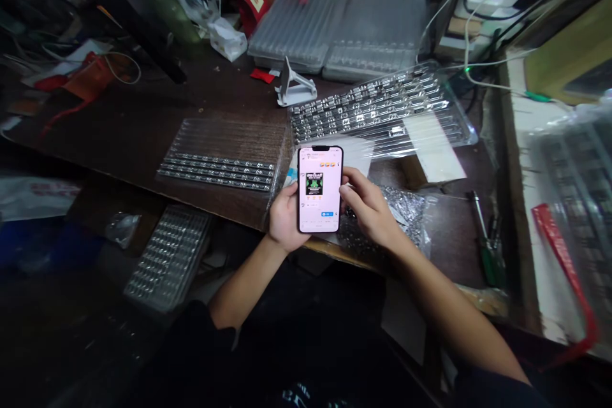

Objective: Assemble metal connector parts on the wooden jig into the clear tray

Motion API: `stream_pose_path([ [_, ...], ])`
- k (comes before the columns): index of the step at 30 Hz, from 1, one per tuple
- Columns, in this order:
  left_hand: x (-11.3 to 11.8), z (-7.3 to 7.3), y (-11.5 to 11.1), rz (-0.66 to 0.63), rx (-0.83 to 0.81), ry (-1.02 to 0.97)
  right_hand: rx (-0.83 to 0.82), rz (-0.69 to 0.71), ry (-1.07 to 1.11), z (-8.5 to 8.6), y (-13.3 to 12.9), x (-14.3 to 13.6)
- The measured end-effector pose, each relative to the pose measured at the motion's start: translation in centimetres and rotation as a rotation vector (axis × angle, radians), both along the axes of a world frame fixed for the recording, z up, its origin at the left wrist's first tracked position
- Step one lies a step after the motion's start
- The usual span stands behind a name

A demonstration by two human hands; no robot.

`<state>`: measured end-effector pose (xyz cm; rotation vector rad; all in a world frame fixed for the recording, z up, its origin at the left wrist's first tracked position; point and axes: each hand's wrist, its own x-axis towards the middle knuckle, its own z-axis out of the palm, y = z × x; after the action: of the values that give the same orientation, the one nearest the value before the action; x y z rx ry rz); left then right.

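Observation:
A smartphone with a lit screen is held upright above the front edge of the bench. The screen shows a chat page with a dark green picture in it. My left hand grips the phone along its lower left side, with the palm partly behind it. At the right edge, my right hand has its thumb by the screen and its index finger bent round toward the back. Behind the phone lies a clear tray of metal-like strips, and to the left another clear tray is partly filled with strips.
A white phone stand stands behind the phone. Stacked clear trays sit at the back. A bag of small parts lies under my right hand. A green-handled screwdriver is at the right. More filled trays stand below the bench.

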<state>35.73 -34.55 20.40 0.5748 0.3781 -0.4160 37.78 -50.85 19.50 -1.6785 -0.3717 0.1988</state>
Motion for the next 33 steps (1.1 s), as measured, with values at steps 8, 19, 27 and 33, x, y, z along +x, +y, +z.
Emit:
stream_pose_path([
  [8,-0.8,-0.3,0.3,-0.008,0.068,-0.174,0.018,-0.054,0.032,0.1,0.1,0.0],
  [19,-1.8,0.7,0.7,-0.105,0.085,-0.288,0.035,-0.133,0.094,0.3,0.0,0.2],
  [27,-1.5,-1.2,1.1,-0.057,0.196,-0.292,0.046,0.007,0.111,0.5,0.0,0.0],
  [33,-0.7,-0.5,1.4,-0.018,0.133,-0.272,0.130,0.269,0.279,0.8,-0.5,-0.1],
])
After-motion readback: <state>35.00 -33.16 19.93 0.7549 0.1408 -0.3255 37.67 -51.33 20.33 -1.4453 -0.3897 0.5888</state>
